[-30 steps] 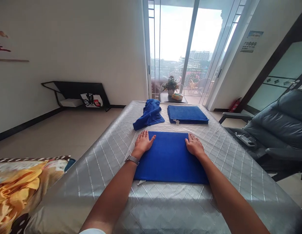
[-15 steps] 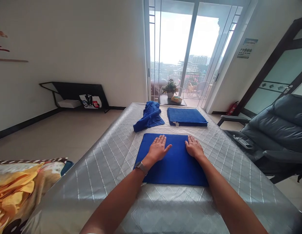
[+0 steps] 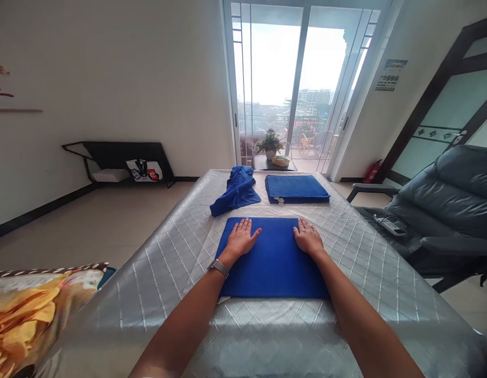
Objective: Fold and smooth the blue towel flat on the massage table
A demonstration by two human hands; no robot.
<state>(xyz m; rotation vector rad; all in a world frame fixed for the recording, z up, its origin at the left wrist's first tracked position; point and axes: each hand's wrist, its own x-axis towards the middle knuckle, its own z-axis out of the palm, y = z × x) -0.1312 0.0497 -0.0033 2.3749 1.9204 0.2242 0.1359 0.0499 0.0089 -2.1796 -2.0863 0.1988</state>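
A flat, folded blue towel (image 3: 273, 268) lies on the silver quilted table cover (image 3: 168, 262) right before me. My left hand (image 3: 241, 239) rests palm down on its far left part, fingers stretched out and thumb spread. On its far right part lies my right hand (image 3: 308, 237), also flat with the fingers extended. Beyond it, a stack of folded blue towels (image 3: 297, 188) with a white tag at its front edge sits to the right. A crumpled blue towel (image 3: 236, 191) is heaped to the left of the stack.
A dark padded armchair (image 3: 456, 194) stands along the right side, with a white device (image 3: 392, 227) on its seat. At the lower left lies yellow cloth (image 3: 27, 320). A potted plant (image 3: 271, 143) stands on a chair past the table's far edge, before the glass door.
My left hand has slid left across the towel toward its left edge. My right hand stays flat near the far right corner. The view has shifted slightly.
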